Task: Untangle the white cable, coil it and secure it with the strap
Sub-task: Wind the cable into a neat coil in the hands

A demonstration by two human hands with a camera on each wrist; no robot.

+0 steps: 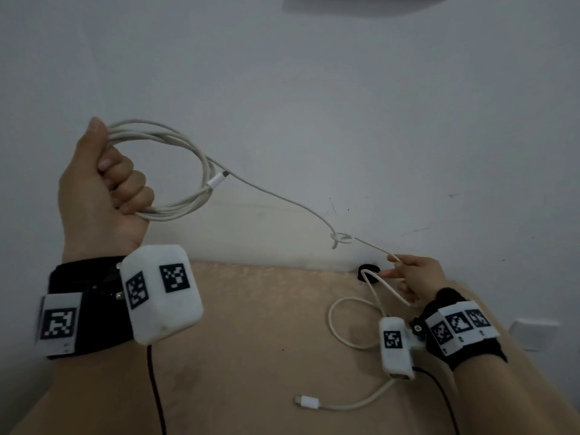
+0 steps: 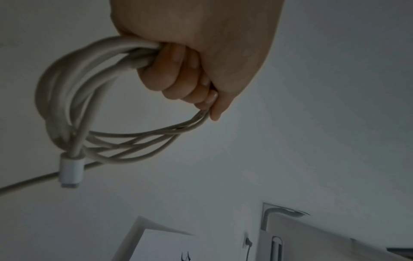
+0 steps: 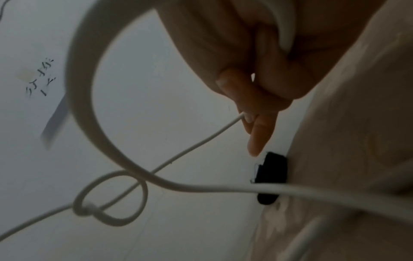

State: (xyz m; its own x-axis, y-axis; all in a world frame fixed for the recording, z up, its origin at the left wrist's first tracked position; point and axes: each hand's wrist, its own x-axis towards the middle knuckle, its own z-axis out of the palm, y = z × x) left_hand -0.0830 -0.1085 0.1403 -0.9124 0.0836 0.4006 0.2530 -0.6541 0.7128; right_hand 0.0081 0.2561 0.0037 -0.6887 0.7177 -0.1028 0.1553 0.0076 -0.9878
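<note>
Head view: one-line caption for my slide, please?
Left hand grips the coiled white cable; right hand pinches the strand beyond a knot.

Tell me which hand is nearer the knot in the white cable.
Right. The right hand pinches the white cable just beyond the knot; the left hand grips the coil far up the line.

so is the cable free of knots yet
Not yet: a small knot sits in the cable stretched between the left hand and right hand.
</note>
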